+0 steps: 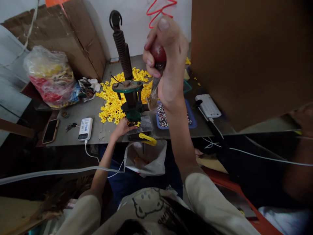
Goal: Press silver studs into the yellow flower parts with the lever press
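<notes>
Head view: two bare hands at a grey workbench [73,122], with the person's cream sleeves at the bottom of the frame.
Right hand [170,65]: raised above the bench, fingers closed in a firm, narrow grip around a red-handled tool [158,54]; its grey shaft pointed down toward the bench.
Left hand [120,128]: low at the base of a spring-loaded hand press [127,86], fingers partly curled; whether it held anything could not be told.
Press position: mid-bench, upright, green body, between the hands.
Behind press: loose pile of yellow plastic flowers [112,104].
Right of press: blue tray [193,122] holding dark and white beads [162,116].
Bench edge: white power bank [85,129] and phone [50,131].
Below bench: paper bag [146,160] with a yellow-handled tool [148,139] at its mouth.
</notes>
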### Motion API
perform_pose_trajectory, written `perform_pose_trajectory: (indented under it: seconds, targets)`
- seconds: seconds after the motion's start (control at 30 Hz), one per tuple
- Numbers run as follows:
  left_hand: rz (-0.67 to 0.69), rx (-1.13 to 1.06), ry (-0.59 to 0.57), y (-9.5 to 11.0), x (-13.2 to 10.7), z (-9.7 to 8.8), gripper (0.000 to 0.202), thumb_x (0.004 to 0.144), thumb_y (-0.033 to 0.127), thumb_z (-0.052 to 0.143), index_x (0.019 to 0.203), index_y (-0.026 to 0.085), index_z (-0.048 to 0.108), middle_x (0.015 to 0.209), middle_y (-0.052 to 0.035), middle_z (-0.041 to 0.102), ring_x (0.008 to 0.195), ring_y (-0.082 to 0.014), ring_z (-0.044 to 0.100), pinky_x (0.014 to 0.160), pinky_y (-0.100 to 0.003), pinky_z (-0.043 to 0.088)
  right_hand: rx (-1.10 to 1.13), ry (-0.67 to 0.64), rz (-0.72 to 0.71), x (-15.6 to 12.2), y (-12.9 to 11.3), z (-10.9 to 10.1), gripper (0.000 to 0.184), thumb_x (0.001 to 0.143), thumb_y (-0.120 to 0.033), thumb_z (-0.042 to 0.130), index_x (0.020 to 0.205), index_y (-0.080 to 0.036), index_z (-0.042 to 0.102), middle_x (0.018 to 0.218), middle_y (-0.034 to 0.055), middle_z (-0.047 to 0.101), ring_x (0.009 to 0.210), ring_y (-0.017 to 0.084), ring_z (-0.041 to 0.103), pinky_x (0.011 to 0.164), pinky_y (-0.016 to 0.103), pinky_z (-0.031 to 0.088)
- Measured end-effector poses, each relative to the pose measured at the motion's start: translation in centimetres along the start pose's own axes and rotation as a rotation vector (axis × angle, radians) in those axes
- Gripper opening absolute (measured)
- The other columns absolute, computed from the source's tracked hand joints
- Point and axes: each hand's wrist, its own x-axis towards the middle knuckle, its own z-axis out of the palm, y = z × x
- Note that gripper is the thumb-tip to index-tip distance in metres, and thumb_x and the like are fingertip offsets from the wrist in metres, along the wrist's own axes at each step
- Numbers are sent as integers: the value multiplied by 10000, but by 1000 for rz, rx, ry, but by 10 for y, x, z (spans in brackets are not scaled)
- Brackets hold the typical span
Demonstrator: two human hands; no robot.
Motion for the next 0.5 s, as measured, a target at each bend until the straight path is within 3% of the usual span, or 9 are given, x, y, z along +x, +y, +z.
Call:
perform_pose_trajectory:
  seconds: [0.13,0.23,0.33,0.4,0.5]
  targets:
    - [-7,45,-32,0,-4,0,356,712,463,762,717,134,625,659,-10,584,620,-137,504,583,-237,400,-67,11,2,-10,-5,0,285,947,-355,411,691,-230,393,652,-18,345,479,95,322,419,244,200]
    - [-4,54,-23,4,-7,-1,307,737,416,756,735,135,633,697,-21,597,656,-145,508,620,-248,415,-76,37,-115,-48,-15,-3,310,952,-362,452,670,-234,465,590,-30,351,443,102,313,444,257,264]
    - [0,68,-25,10,-9,-2,234,800,329,712,742,115,636,712,-31,596,693,-154,515,672,-263,429,-26,-55,-244,-97,-25,-5,282,913,-375,499,665,-248,548,524,-32,464,417,127,401,457,298,331]
    - [-19,77,-39,14,-8,-3,226,821,290,696,717,101,628,692,-31,577,697,-158,512,679,-267,427,33,-82,-207,-117,-31,-4,217,875,-364,518,699,-256,587,524,-24,527,426,150,468,464,321,356]
    - [-24,68,-3,17,-8,-3,211,793,266,735,727,84,650,747,-48,595,741,-173,533,713,-272,440,109,-92,-127,-120,-35,-9,289,894,-463,466,776,-268,644,567,1,570,482,174,534,498,337,415]
